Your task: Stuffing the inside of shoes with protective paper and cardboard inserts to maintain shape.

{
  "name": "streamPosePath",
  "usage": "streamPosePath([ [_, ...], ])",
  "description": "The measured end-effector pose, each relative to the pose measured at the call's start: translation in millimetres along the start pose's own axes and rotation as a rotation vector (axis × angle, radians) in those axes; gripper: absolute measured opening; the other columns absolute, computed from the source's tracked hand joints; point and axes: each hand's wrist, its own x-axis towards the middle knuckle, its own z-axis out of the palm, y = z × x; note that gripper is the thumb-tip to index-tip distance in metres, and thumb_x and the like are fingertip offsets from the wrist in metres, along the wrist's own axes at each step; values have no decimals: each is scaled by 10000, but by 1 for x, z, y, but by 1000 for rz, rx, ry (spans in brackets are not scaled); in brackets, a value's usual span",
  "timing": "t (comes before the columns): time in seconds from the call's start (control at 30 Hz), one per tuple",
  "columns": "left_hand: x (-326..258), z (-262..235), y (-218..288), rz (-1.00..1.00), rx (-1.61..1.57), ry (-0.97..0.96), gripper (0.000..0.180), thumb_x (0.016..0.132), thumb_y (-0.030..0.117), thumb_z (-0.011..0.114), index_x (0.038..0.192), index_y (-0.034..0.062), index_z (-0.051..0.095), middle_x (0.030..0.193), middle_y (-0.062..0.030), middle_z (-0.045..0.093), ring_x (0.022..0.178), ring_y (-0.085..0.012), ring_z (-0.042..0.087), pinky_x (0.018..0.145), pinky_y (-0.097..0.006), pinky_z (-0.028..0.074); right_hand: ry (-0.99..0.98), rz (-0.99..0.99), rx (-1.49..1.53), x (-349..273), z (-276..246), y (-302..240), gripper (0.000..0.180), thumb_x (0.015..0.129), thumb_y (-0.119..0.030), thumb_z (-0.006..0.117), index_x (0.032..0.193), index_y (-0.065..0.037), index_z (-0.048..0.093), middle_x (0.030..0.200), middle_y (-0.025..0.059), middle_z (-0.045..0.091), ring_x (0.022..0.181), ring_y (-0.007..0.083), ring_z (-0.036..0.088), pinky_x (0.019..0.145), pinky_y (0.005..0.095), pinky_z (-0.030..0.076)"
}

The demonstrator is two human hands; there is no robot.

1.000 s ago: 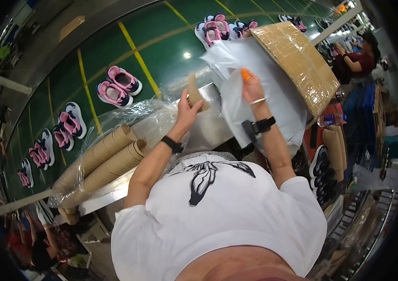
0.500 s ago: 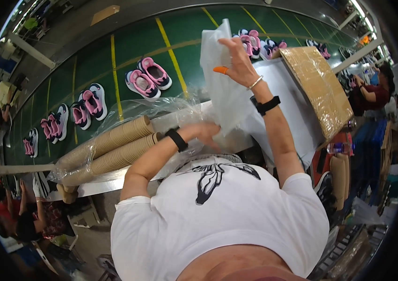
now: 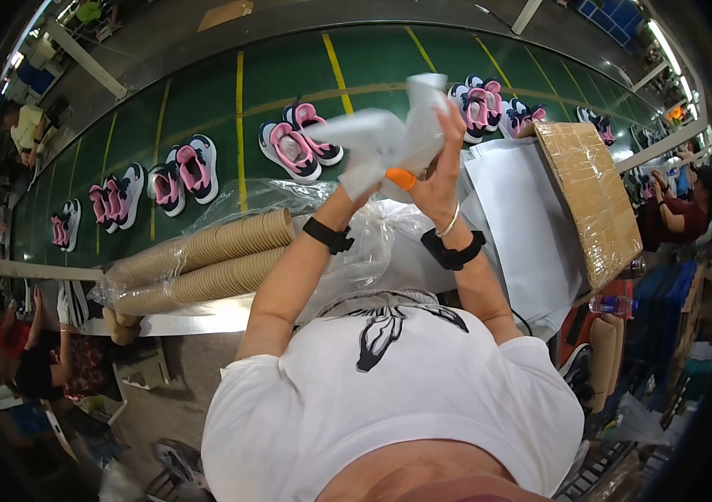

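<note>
- The sheet (image 3: 385,138), white and thin, is up in the air at about 12 o'clock from the person, crumpled into a loose bunch between both hands, above the counter's (image 3: 205,314) far edge.
- The right hand (image 3: 439,180) is clenched on the sheet's right side, fingers wrapped into the folds; an orange tip (image 3: 401,177), perhaps a finger cot, shows at the thumb.
- The left hand (image 3: 354,194) is mostly hidden behind the sheet's lower left; it seems to grip it there, though I cannot see the fingers.
- Both wrists carry black bands (image 3: 328,235).
- My reading: the step in hand is crushing the sheet into a wad. Next would call for tightening it with both hands and keeping the loose corner at 11 o'clock tucked in.
- At 9 o'clock on the counter lie two paper rolls (image 3: 205,263) in clear film (image 3: 356,243), which billows toward the middle.
- At 3 o'clock lies a stack of white sheets (image 3: 523,217), and beyond it a cardboard slab (image 3: 594,197) wrapped in film.
- Past the counter, from 10 to 1 o'clock, pairs of pink shoes (image 3: 297,146) ride a green belt (image 3: 205,92).
- Other people work at the far left and far right, well apart.
</note>
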Motion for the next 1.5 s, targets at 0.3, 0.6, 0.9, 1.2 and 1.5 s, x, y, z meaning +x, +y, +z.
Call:
streamPosePath([
  [0.3,-23,-20,-12,-115,-175,-293,529,820,64,604,1296,76,374,1120,-31,524,975,-128,528,819,-271,465,-415,146,84,7,14,31,134,720,-29,692,750,-6,563,712,74,565,687,168,540,549,286,414],
  [0.6,4,-62,-19,-130,-405,275,375,885,119,585,1206,-16,444,1146,-86,554,1025,-194,564,859,-348,483,-620,172,-37,-11,63,69,627,754,-223,721,1259,-21,408,1141,177,551,1010,284,578,867,351,460],
  [0.9,67,-191,-40,-106,71,568,383,836,136,633,1162,-1,486,1027,-104,607,931,-181,598,811,-303,488,-843,386,-189,-17,123,143,565,648,-128,718,1164,-92,491,924,204,623,798,416,606,692,452,497],
  [1.2,139,-236,-73,-300,1118,352,395,761,254,633,1096,52,575,966,-194,636,900,-368,611,809,-418,481,-1201,335,-569,-22,243,206,566,657,-291,707,1079,-29,435,834,228,636,792,381,632,684,436,509],
  [1.5,136,-238,-88,-21,1181,257,218,800,180,582,979,56,602,960,-156,623,874,-370,592,731,-447,473,-999,418,-473,-54,241,257,609,625,-386,771,1072,-104,467,907,127,651,923,297,611,938,528,305],
])
